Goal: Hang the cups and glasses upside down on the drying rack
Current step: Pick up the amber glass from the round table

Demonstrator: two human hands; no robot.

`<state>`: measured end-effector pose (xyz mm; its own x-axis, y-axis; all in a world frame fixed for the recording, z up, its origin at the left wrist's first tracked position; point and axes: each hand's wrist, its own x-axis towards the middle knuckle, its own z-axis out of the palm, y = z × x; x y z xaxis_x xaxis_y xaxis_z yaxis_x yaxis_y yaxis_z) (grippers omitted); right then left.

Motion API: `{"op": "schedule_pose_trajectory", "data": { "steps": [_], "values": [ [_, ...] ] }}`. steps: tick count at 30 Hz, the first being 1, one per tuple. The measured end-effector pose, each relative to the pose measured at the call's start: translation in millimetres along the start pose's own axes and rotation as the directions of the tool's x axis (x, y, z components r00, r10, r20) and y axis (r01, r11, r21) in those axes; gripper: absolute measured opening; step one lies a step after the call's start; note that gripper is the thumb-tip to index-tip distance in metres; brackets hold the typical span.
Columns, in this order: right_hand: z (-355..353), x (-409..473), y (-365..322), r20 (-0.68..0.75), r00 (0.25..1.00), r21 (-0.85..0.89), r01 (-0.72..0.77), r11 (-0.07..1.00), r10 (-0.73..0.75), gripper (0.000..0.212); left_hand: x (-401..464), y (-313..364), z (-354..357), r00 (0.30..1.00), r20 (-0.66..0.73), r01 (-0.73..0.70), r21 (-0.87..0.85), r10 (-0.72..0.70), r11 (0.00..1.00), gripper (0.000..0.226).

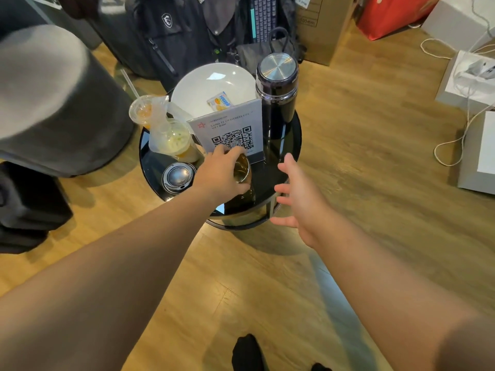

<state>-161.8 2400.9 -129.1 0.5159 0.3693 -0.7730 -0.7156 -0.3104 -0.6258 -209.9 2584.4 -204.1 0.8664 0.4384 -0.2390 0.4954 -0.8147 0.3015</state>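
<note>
A clear drinking glass stands upright on the small round black glass table, near its front edge. My left hand is wrapped around the glass from the left, fingers over its rim. My right hand hovers open just right of the table's front edge, fingers spread, holding nothing. No drying rack is in view.
On the table: a tall black flask with a steel lid, a QR-code sign stand, a white plate with a small packet, two plastic drink cups in a bag, a metal lid. Backpacks, boxes and cables lie on the wooden floor around.
</note>
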Motion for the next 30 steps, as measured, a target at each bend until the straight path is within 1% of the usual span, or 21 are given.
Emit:
{"op": "schedule_pose_trajectory", "data": {
  "steps": [2, 4, 5, 8, 9, 10, 13, 15, 17, 21, 23, 27, 30],
  "values": [
    [-8.5, 1.7, 0.6, -0.019, 0.999, 0.084, -0.041, 0.996, 0.042, 0.061, -4.1, 9.2, -14.6, 0.999, -0.028, -0.018, -0.038, 0.017, 0.999, 0.081],
    [-19.0, 1.4, 0.7, -0.005, 0.997, 0.209, -0.079, 0.975, 0.082, 0.064, -11.2, 25.5, -35.9, 0.995, -0.077, -0.069, -0.061, 0.064, 0.996, 0.08],
    [-24.0, -0.4, -0.1, 0.011, 0.996, 0.279, -0.093, 0.956, 0.093, 0.062, -16.4, 36.7, -49.2, 0.99, -0.105, -0.103, -0.069, 0.096, 0.992, 0.08],
    [-36.1, -11.4, -10.4, 0.049, 0.995, 0.445, -0.097, 0.89, 0.083, 0.041, -34.3, 82.6, -96.5, 0.964, -0.165, -0.229, -0.108, 0.209, 0.967, 0.081],
    [-40.1, -16.7, -16.4, 0.07, 0.995, 0.493, -0.093, 0.865, 0.067, 0.038, -40.8, 101.3, -112.3, 0.952, -0.173, -0.273, -0.119, 0.251, 0.955, 0.082],
    [-44.9, -22.6, -23.1, 0.109, 0.993, 0.55, -0.094, 0.83, 0.041, 0.042, -47.7, 121.1, -127.5, 0.94, -0.176, -0.316, -0.124, 0.293, 0.941, 0.083],
    [-66.3, -48.2, -50.7, 0.248, 0.964, 0.719, -0.116, 0.686, -0.097, 0.06, -69.7, 182.8, -167.6, 0.9, -0.167, -0.423, -0.117, 0.402, 0.899, 0.083],
    [-87.5, -75.7, -69.4, 0.261, 0.947, 0.788, -0.097, 0.608, -0.186, 0.064, -84.8, 222.4, -192.3, 0.873, -0.16, -0.479, -0.11, 0.46, 0.871, 0.084],
    [-112.6, -109.1, -86.5, 0.249, 0.929, 0.826, -0.055, 0.561, -0.275, 0.059, -100.0, 260.3, -217.0, 0.836, -0.168, -0.541, -0.095, 0.522, 0.836, 0.084],
    [-169.9, -191.0, -111.6, 0.193, 0.898, 0.859, 0.04, 0.511, -0.395, 0.056, -133.6, 335.5, -264.0, 0.737, -0.159, -0.675, -0.113, 0.657, 0.729, 0.085],
    [-201.0, -238.8, -120.9, 0.128, 0.899, 0.875, 0.096, 0.474, -0.418, 0.055, -152.3, 376.8, -285.0, 0.679, -0.134, -0.734, -0.126, 0.721, 0.668, 0.087],
    [-261.3, -346.3, -131.4, -0.089, 0.911, 0.889, 0.255, 0.38, -0.402, 0.051, -201.2, 469.6, -324.2, 0.532, -0.048, -0.838, -0.172, 0.845, 0.518, 0.098],
    [-308.2, -435.2, -126.5, -0.257, 0.879, 0.879, 0.385, 0.28, -0.401, 0.054, -251.8, 543.5, -350.7, 0.398, 0.011, -0.899, -0.194, 0.917, 0.393, 0.103]
  ]
}}
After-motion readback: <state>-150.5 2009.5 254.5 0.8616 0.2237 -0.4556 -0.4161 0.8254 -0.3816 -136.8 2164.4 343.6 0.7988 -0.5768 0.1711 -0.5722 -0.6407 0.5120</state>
